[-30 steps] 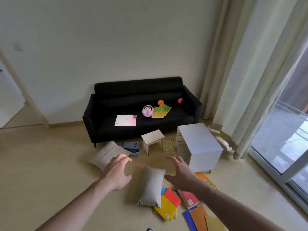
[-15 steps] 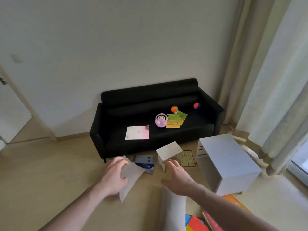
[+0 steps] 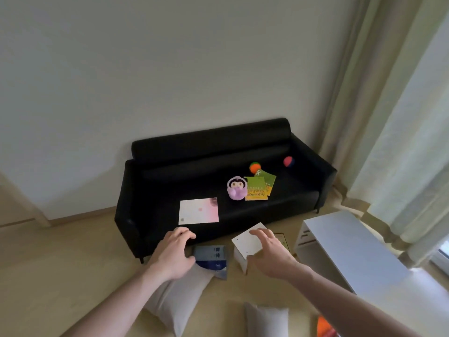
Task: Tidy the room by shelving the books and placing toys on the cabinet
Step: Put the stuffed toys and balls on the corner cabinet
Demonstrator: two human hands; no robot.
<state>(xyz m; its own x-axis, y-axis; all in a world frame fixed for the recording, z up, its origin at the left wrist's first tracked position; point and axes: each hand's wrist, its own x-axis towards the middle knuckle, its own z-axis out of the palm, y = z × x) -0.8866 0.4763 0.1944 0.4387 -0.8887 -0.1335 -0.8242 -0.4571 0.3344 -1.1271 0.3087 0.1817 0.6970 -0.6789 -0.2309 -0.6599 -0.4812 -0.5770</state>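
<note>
Both your hands are out in front of you, and neither one holds anything. Your left hand (image 3: 175,254) has its fingers loosely bent and hangs above the floor, just left of the blue books (image 3: 211,258). Your right hand (image 3: 269,251) has its fingers spread wide over the small white stool (image 3: 246,242); I cannot tell if it touches the top.

The blue books lie on the floor by the front edge of the black sofa (image 3: 170,190), partly on a corner of a pillow (image 3: 175,297). They look like the closest thing to pick up, so your hands seem to be reaching for them.

More things wait on the sofa seat. A pink and white book (image 3: 198,211) lies near the front edge. The purple toy (image 3: 236,188) sits in the middle, touching the green and yellow books (image 3: 258,188). Two balls (image 3: 255,167) sit near the back edge.

The white cabinet (image 3: 345,244) stands on the floor to your right, close enough for putting toys on its top.
</note>
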